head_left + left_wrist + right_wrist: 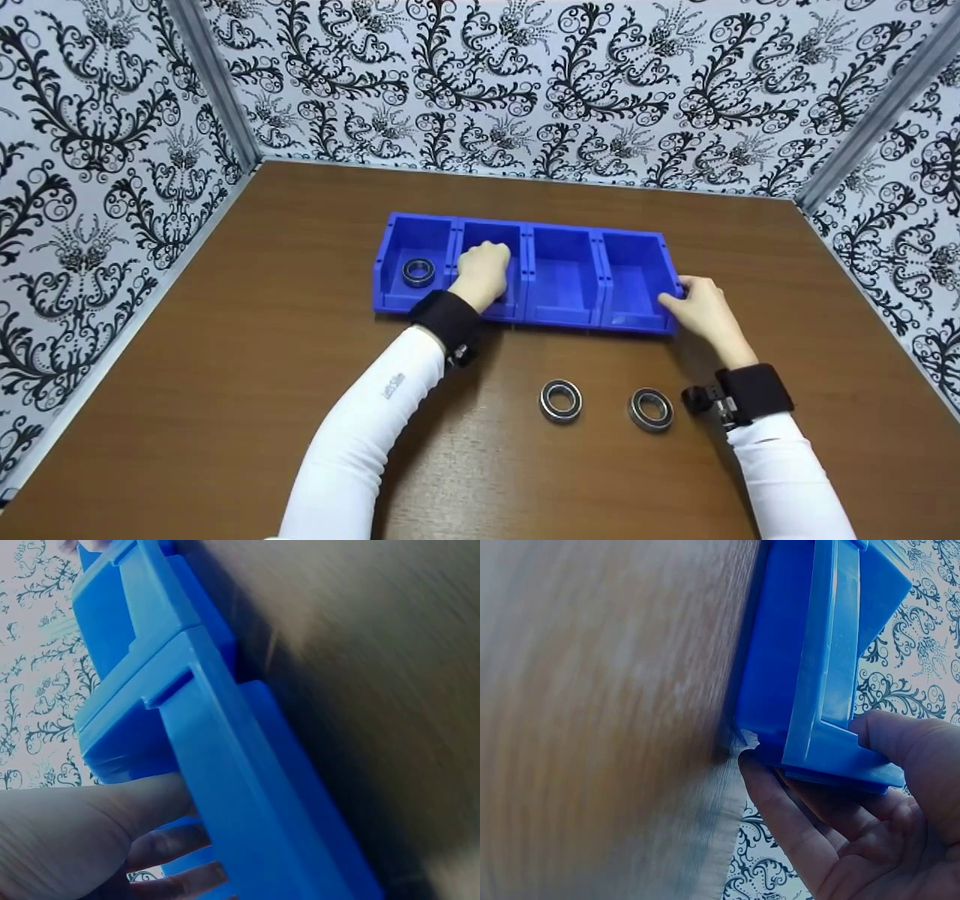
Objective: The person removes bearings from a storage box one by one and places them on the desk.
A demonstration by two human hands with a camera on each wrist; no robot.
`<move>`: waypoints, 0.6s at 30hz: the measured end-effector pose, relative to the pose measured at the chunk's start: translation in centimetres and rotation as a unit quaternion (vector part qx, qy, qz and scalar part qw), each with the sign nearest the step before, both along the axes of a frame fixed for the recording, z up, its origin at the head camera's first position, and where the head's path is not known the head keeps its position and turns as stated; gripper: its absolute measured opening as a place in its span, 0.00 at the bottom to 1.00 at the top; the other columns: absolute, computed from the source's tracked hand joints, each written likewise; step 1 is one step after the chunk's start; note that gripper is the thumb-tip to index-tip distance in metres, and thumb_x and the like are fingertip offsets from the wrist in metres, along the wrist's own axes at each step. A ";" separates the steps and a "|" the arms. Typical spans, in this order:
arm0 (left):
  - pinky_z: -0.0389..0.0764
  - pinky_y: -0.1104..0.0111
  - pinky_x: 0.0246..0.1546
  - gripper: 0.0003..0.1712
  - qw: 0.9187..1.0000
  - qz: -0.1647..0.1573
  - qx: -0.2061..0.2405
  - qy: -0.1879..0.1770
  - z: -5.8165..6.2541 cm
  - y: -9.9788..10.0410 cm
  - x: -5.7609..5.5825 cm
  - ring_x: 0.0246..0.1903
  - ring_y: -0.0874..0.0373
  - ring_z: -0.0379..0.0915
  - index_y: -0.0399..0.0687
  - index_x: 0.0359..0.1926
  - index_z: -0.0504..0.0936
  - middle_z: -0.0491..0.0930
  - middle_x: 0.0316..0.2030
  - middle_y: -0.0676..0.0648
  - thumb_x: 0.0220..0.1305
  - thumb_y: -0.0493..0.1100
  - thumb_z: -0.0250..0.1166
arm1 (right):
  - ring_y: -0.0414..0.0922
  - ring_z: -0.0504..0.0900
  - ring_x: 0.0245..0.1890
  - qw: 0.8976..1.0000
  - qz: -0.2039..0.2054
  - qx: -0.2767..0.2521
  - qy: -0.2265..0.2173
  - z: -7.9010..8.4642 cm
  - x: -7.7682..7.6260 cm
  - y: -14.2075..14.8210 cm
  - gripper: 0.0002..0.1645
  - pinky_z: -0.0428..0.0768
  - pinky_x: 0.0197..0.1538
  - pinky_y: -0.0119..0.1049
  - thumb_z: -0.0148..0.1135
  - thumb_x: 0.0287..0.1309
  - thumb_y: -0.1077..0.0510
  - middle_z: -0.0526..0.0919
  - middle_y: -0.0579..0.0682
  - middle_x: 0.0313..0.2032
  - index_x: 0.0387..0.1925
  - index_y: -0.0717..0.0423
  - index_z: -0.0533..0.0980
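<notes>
A row of joined blue storage bins [564, 279] sits on the table. My left hand [483, 271] reaches down into the second bin from the left. In the left wrist view its thumb and fingers [169, 844] go behind the bin's front wall, which hides the fingertips; I cannot tell whether they hold anything. With my right hand [701, 307] I grip the right end wall of the row, thumb inside and fingers along the outside. The right wrist view shows this hand [877, 825] pinching the blue wall [847, 754]. A bearing [418, 273] lies in the leftmost bin.
Two ring bearings lie on the brown table [225, 360] in front of the bins: one bearing [560, 400] near the middle, another bearing [651, 409] farther right, beside my right wrist. Patterned walls [487, 90] close off the back and sides.
</notes>
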State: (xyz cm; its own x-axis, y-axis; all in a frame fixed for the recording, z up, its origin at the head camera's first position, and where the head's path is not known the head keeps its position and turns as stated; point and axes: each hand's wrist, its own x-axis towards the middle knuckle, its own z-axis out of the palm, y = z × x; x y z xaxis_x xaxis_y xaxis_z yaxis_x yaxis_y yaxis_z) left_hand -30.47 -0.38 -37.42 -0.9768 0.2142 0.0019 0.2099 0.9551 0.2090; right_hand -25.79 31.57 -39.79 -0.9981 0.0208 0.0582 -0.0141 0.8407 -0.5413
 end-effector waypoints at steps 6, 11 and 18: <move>0.88 0.50 0.50 0.14 1.000 -0.001 0.000 0.002 0.5 0.0 0.1 0.55 0.41 0.85 0.43 0.51 0.85 0.86 0.55 0.38 0.67 0.34 0.60 | 0.35 0.77 0.25 1.000 0.002 -0.006 -0.004 0.0 0.0 0.0 0.27 0.74 0.30 0.27 0.58 0.64 0.58 0.87 0.71 0.45 0.57 0.76 0.76; 0.88 0.49 0.50 0.14 1.000 -0.004 0.006 0.003 0.9 -0.1 0.1 0.55 0.40 0.85 0.42 0.50 0.86 0.86 0.55 0.37 0.66 0.34 0.61 | 0.37 0.78 0.27 1.000 0.001 -0.003 0.002 -0.1 -0.1 0.1 0.25 0.74 0.33 0.29 0.58 0.63 0.58 0.87 0.71 0.44 0.55 0.75 0.78; 0.88 0.48 0.50 0.14 1.000 -0.007 0.010 0.004 1.5 -0.2 0.3 0.54 0.40 0.85 0.41 0.50 0.85 0.86 0.54 0.37 0.64 0.36 0.65 | 0.42 0.81 0.30 1.000 0.001 -0.001 0.002 -0.1 -0.1 0.1 0.26 0.75 0.35 0.30 0.58 0.63 0.58 0.87 0.71 0.45 0.55 0.75 0.78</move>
State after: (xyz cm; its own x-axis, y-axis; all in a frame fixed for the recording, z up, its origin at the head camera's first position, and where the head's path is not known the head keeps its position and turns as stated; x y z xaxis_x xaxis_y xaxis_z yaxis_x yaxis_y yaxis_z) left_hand -30.18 -0.56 -35.91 -0.9736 0.2280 0.0134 0.2251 0.9475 0.2270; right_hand -25.85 31.63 -39.90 -0.9979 0.0197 0.0611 -0.0167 0.8393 -0.5433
